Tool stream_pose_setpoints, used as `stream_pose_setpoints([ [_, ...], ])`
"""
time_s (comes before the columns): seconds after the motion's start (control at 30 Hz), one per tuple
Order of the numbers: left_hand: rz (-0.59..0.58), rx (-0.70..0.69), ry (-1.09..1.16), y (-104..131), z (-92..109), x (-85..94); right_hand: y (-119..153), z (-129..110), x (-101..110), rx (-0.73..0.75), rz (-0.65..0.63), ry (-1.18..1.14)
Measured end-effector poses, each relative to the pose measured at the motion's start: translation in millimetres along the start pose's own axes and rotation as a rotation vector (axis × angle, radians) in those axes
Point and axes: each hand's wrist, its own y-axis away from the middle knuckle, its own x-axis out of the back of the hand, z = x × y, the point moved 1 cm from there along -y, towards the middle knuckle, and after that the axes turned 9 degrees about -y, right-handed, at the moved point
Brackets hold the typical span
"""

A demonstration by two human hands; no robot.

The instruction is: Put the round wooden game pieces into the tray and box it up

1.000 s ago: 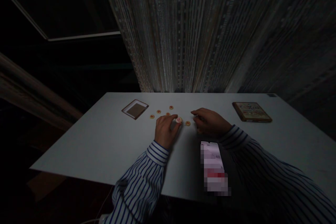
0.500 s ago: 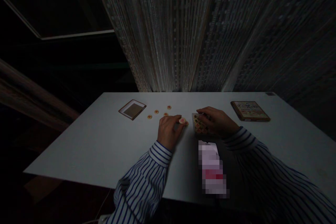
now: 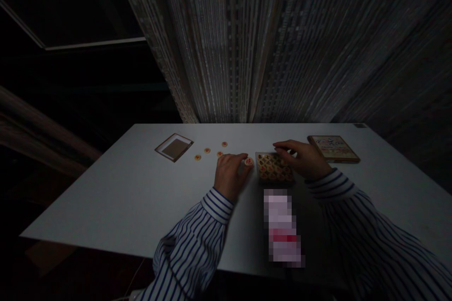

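My left hand (image 3: 229,175) pinches a Chinese chess piece (image 3: 249,162) with a red character between thumb and fingertips, just left of a clear box (image 3: 256,162). Rows of round chess pieces (image 3: 271,168), some marked red and some dark, fill that box. At its far right corner, my right hand (image 3: 308,160) has thumb and fingers drawn together above the pieces. Whether anything is between those fingertips cannot be made out. Several red-marked chess pieces (image 3: 207,150) lie loose on the white table beyond my left hand; one is partly close behind it.
An open shallow box lid (image 3: 165,152) lies at the left of the white table (image 3: 123,188). A flat printed box (image 3: 335,149) sits at the right. Nearer me, a phone with a blurred screen (image 3: 282,225) stands below the piece box. A string curtain (image 3: 240,56) hangs behind.
My right hand has drawn back to the right, uncovering more of the pieces in the box. My left hand still holds its piece, moved slightly right towards the box. The view has shifted a little.
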Motion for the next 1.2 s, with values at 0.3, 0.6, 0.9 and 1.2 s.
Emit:
stream_pose_setpoints([
  [0.3,0.028,-0.053,0.008,-9,9,-11.2,-2,11,5,0.026,0.033,0.007],
  [0.6,0.006,-0.071,0.043,-20,13,-24.7,-7,21,2,0.05,-0.015,-0.041],
  [0.9,-0.021,-0.05,0.063,-29,20,-41.3,-18,32,-3,0.017,-0.069,-0.119],
  [1.2,-0.041,-0.042,0.097,-44,19,-45.1,-22,38,0,-0.05,-0.015,-0.193],
])
